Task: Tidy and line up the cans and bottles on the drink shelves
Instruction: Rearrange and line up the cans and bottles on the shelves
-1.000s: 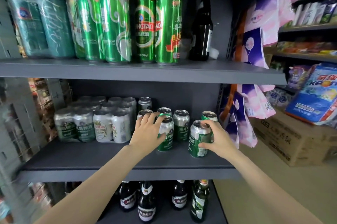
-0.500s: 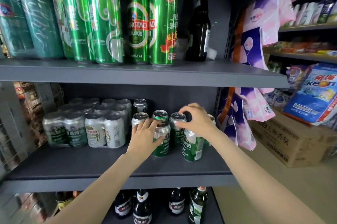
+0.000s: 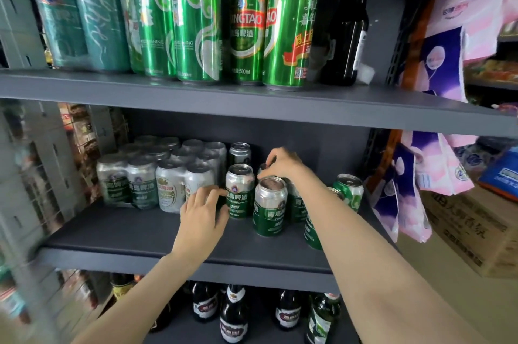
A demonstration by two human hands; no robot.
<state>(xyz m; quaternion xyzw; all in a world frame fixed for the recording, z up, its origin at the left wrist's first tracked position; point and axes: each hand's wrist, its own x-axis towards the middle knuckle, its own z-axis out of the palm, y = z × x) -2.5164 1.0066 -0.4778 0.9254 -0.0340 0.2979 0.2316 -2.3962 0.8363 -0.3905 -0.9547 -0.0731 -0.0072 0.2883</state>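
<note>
Both hands on mid-shelf (image 3: 134, 234) cans: L (image 3: 203, 207) touching one (image 3: 240, 192), R (image 3: 281, 165) gripping rear can.

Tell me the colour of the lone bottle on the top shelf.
Dark, near black, bottle; head view, the only one.

Green and silver beer cans and dark bottles standing upright on grey metal shelves.

Top shelf (image 3: 252, 102): tall glossy green cans (image 3: 193, 18) in a row, a dark glass bottle (image 3: 346, 35) to their right. Middle shelf (image 3: 168, 257): a shrink-wrapped block of short silver cans (image 3: 157, 175) at left, loose short green-and-silver cans (image 3: 269, 203) at centre, unevenly spaced, one green can (image 3: 349, 192) apart at far right. Bottom shelf: dark labelled beer bottles (image 3: 234, 315).
</note>
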